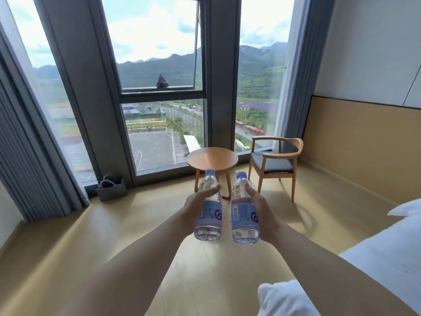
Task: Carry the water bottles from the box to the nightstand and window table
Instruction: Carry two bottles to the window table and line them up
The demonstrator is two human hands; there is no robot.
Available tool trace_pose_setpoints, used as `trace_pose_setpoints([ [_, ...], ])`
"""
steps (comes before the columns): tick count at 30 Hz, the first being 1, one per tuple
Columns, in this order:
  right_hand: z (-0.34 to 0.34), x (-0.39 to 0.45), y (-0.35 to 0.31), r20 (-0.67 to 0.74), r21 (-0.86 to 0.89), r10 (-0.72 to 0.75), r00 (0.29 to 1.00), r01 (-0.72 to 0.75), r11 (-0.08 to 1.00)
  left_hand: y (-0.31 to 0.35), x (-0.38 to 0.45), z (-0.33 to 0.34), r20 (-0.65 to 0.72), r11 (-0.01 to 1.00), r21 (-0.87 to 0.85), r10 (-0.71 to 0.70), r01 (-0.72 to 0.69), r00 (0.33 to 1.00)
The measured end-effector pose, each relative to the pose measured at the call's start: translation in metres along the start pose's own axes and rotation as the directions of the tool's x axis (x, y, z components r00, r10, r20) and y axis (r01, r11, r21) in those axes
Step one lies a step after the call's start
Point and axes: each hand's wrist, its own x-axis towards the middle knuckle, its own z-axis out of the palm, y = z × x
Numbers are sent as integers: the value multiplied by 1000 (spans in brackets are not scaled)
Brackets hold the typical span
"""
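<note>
We hold one upright bottle point(209, 208) in the left hand point(196, 209) and another bottle point(244, 210) in the right hand point(262, 213), both clamped, with the round table point(211, 158) straight ahead just above them at mid-frame, about equally near either hand.

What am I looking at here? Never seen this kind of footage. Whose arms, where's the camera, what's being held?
There is no robot: a person wears one wide-angle camera on the head, looking forward and down, so the bare arms are their own. The left hand holds one water bottle and the right hand holds another bottle, both upright with purple caps. Ahead, by the tall windows, stands a small round wooden table with nothing visible on it, a wooden chair beside it. A grey basket sits on the floor; white bedding is at right.
</note>
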Motion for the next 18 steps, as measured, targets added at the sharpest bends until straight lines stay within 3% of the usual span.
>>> trace_pose_setpoints([
  [10, 3, 186, -47, -85, 74, 14, 996, -8, 997, 51, 178, -55, -9, 998, -36, -58, 57, 998],
  [18, -24, 381, -91, -52, 52, -27, 998, 29, 998, 86, 369, -77, -56, 999, 1, -50, 50, 997],
])
